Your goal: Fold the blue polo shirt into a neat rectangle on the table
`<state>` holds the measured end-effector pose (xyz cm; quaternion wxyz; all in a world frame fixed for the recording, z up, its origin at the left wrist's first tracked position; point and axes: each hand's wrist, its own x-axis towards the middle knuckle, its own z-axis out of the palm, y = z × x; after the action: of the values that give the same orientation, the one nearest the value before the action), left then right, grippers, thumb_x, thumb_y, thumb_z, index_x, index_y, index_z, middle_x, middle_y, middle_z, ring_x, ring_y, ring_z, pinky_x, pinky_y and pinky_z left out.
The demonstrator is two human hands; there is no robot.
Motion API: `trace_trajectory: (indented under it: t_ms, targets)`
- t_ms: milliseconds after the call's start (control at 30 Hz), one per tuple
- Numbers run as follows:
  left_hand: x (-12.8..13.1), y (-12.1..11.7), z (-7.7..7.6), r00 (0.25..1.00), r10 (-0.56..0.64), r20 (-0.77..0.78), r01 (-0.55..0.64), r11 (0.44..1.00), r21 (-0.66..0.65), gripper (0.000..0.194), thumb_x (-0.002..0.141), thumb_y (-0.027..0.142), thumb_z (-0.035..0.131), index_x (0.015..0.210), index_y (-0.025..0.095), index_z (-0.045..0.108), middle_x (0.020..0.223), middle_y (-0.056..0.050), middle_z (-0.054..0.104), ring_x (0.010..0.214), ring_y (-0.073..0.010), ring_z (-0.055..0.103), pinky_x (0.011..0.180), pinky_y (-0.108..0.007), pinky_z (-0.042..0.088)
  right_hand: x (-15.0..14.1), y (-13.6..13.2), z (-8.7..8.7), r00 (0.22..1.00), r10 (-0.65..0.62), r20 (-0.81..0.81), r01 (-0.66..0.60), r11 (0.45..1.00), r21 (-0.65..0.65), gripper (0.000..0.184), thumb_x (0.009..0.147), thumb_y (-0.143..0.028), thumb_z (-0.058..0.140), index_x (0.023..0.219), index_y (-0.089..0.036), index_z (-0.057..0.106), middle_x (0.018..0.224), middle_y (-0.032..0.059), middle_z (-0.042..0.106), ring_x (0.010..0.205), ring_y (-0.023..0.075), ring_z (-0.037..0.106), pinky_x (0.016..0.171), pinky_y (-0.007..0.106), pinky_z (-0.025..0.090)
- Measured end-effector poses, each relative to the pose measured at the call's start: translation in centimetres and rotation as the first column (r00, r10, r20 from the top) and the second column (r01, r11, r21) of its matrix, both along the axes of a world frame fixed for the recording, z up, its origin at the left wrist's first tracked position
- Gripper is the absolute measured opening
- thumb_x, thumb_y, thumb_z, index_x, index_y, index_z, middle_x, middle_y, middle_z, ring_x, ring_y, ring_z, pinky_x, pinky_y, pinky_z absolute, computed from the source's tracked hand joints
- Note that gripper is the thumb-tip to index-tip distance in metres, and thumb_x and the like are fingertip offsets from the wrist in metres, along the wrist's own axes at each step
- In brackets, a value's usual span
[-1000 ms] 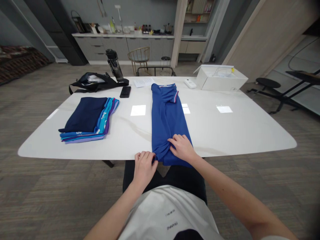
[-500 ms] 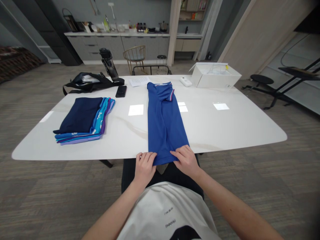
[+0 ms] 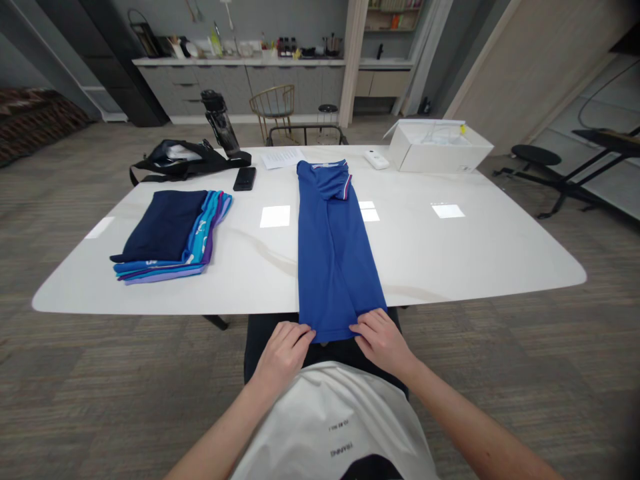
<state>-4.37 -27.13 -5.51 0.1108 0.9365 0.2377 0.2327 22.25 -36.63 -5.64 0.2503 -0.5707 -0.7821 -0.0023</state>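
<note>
A blue shirt (image 3: 333, 247) lies lengthwise on the white table (image 3: 470, 247), folded into a long strip. Its collar and a sleeve with red and white trim are at the far end. The hem hangs past the table's near edge. My left hand (image 3: 285, 347) pinches the hem's left corner, and my right hand (image 3: 381, 339) pinches it near the right corner. Both thumbs are partly hidden by the fingers. Off to the left sits a stack of folded clothes (image 3: 163, 227), dark navy on top with blue and purple layers beneath.
Behind the stack are a black bag (image 3: 183, 160), a dark bottle (image 3: 220, 123) and a phone (image 3: 245, 179). A paper sheet (image 3: 281, 158), a small white device (image 3: 377, 159) and an open white box (image 3: 435, 150) stand along the far edge. Chairs are beyond the table.
Both hands have drawn the hem slightly toward my body and lower in view, so the shirt looks straighter and flatter. The camera view has shifted slightly.
</note>
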Motion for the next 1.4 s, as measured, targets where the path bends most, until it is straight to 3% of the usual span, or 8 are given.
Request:
trace_trajectory:
  t_ms: [233, 333, 433, 567, 667, 800, 1067, 1400]
  targets:
    - [-0.7, -0.5, -1.1, 0.995, 0.078, -0.06, -0.093, 0.942, -0.323, 0.023, 0.1, 0.024, 0.048, 0.097, 0.024, 0.07, 0.091, -0.005, 0.07, 0.087, -0.0198, 0.064, 0.082, -0.038, 0.052, 0.2, -1.7, -1.3, 0.989, -0.145, -0.037, 0.13, 0.957, -0.257, 0.017, 0.095, -0.018, 0.057, 0.097, -0.025, 0.072, 0.087, 0.0041, 0.068, 0.074, 0.02, 0.065, 0.067, 0.036, 0.049]
    - [-0.7, -0.4, -3.4, 0.873, 0.488, 0.019, -0.362, 0.673, -0.644, 0.026, 0.095, 0.044, 0.058, 0.081, 0.022, 0.061, 0.078, -0.001, 0.063, 0.071, -0.016, 0.059, 0.069, -0.031, 0.051, 0.6, -2.8, -2.1, 0.897, -0.362, -0.254, 0.254, 0.892, -0.374, 0.025, 0.099, -0.037, 0.055, 0.078, -0.027, 0.065, 0.073, -0.0001, 0.063, 0.062, 0.0186, 0.06, 0.059, 0.034, 0.046]
    - [0.2, 0.2, -4.9, 0.726, 0.686, 0.045, -0.304, 0.378, -0.875, 0.042, 0.077, 0.054, 0.075, 0.1, 0.02, 0.065, 0.097, -0.005, 0.069, 0.082, -0.0186, 0.065, 0.077, -0.033, 0.055, 1.2, -3.3, -3.0, 0.698, -0.587, -0.411, 0.416, 0.799, -0.435, 0.04, 0.096, -0.053, 0.056, 0.067, -0.027, 0.052, 0.059, -0.0027, 0.052, 0.055, 0.0189, 0.051, 0.056, 0.034, 0.042]
    - [2.0, 1.0, -4.6, 0.798, 0.595, 0.097, -0.07, 0.252, -0.965, 0.05, 0.076, 0.054, 0.077, 0.109, 0.017, 0.072, 0.112, -0.011, 0.074, 0.109, -0.0269, 0.067, 0.096, -0.039, 0.051, 2.4, -2.6, -4.6, 0.361, -0.762, -0.538, 0.641, 0.622, -0.45, 0.042, 0.075, -0.063, 0.075, 0.081, -0.028, 0.053, 0.067, -0.0031, 0.054, 0.059, 0.0199, 0.051, 0.059, 0.035, 0.047]
    - [2.9, 0.9, -4.3, 0.805, 0.579, 0.127, 0.009, 0.201, -0.979, 0.044, 0.08, 0.057, 0.072, 0.097, 0.017, 0.075, 0.1, -0.008, 0.077, 0.099, -0.0266, 0.069, 0.095, -0.039, 0.052, 3.6, -1.9, -5.2, 0.266, -0.732, -0.627, 0.491, 0.663, -0.565, 0.05, 0.068, -0.063, 0.08, 0.096, -0.025, 0.063, 0.086, 0.0025, 0.066, 0.071, 0.0217, 0.059, 0.068, 0.037, 0.052]
    - [2.7, -0.1, -5.0, 0.801, 0.589, 0.106, -0.119, 0.33, -0.936, 0.043, 0.082, 0.06, 0.069, 0.083, 0.017, 0.07, 0.078, -0.002, 0.071, 0.077, -0.0193, 0.065, 0.075, -0.031, 0.053, 4.4, -2.2, -5.0, 0.242, -0.664, -0.707, 0.062, 0.738, -0.672, 0.045, 0.078, -0.064, 0.073, 0.078, -0.02, 0.062, 0.078, 0.0026, 0.067, 0.074, 0.0201, 0.06, 0.072, 0.035, 0.05]
    - [0.3, -0.2, -0.8, 0.932, 0.324, 0.159, -0.152, 0.752, -0.641, 0.039, 0.094, 0.024, 0.055, 0.131, 0.025, 0.064, 0.104, -0.005, 0.073, 0.092, -0.0174, 0.068, 0.09, -0.032, 0.056, 3.0, -4.0, -1.3, 0.233, -0.502, -0.833, -0.014, 0.855, -0.519, 0.036, 0.087, -0.049, 0.073, 0.107, -0.027, 0.053, 0.07, -0.0069, 0.051, 0.063, 0.0125, 0.046, 0.063, 0.026, 0.039]
    - [1.1, 6.0, 2.1, 0.995, -0.046, 0.089, 0.075, 0.935, -0.346, 0.024, 0.098, 0.016, 0.048, 0.106, 0.023, 0.069, 0.104, -0.007, 0.066, 0.099, -0.0196, 0.064, 0.09, -0.036, 0.054, 6.5, -2.0, 2.6, 0.85, -0.359, -0.387, 0.087, 0.818, -0.568, 0.034, 0.087, -0.019, 0.054, 0.114, -0.027, 0.074, 0.076, -0.0006, 0.066, 0.068, 0.0165, 0.058, 0.07, 0.03, 0.047]
